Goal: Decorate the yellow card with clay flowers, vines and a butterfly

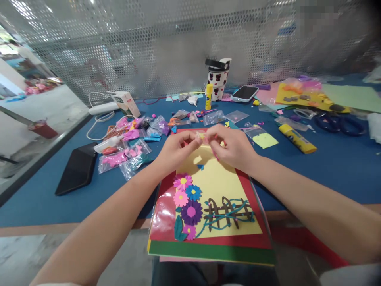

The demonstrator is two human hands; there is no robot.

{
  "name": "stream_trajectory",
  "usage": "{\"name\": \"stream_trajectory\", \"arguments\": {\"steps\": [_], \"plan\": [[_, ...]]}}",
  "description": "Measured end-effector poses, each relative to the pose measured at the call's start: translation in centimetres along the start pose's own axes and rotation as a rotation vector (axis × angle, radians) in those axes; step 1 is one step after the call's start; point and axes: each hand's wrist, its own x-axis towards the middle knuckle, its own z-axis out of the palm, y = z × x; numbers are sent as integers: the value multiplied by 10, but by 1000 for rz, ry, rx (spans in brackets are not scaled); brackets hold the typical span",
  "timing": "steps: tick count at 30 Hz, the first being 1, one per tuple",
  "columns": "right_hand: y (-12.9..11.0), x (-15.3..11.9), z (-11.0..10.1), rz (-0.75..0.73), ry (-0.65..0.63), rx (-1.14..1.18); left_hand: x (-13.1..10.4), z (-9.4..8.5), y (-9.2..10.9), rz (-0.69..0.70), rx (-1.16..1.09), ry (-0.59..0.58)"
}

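Observation:
Above the top of a yellow sheet (220,178), my left hand (181,149) and my right hand (230,147) meet with fingers pinched on a small clear plastic packet (202,138) with something pink and yellow in it. The sheet lies on red card (166,214) over a green layer (208,252). Clay flowers in pink, blue and purple (191,212) run down its left side. A brown clay fence (228,212) with teal vines is at the lower right. A small blue piece (200,167) lies below my hands.
Bags of coloured clay (114,159) and a black tablet-like object (77,169) are at left. Behind stand a glue stick (208,96), a patterned cup (217,81) and a phone (245,93). At right lie a yellow tube (297,139) and dark scissors (339,123).

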Motion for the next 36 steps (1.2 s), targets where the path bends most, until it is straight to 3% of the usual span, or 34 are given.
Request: {"name": "stream_trajectory", "arguments": {"steps": [2, 5, 10, 15, 22, 26, 28, 32, 36], "plan": [[-1, 0, -1, -74, -41, -23, -1, 0, -1, 8, -55, -27], [-4, 1, 0, -46, -14, -21, -1, -1, -3, 59, -80, -38], [-5, 2, 3, 102, 52, 260, 4, -6, -9, 70, -116, 194], [-3, 4, 2, 202, 21, 410, 6, -6, -12, -82, -108, 12], [1, 3, 3, 159, 0, 198, 4, -3, -6, -98, -13, 80], [3, 3, 4, 35, 66, 76, 2, -3, 0, -82, 8, 78], [4, 4, 5, 14, 69, 139, 2, -4, 2, -72, 26, 69], [2, 5, 7, 124, 58, 351, 3, -4, 2, -58, 16, 52], [0, 5, 6, 131, 63, 336, 3, -3, -3, -18, 76, 78]]}}
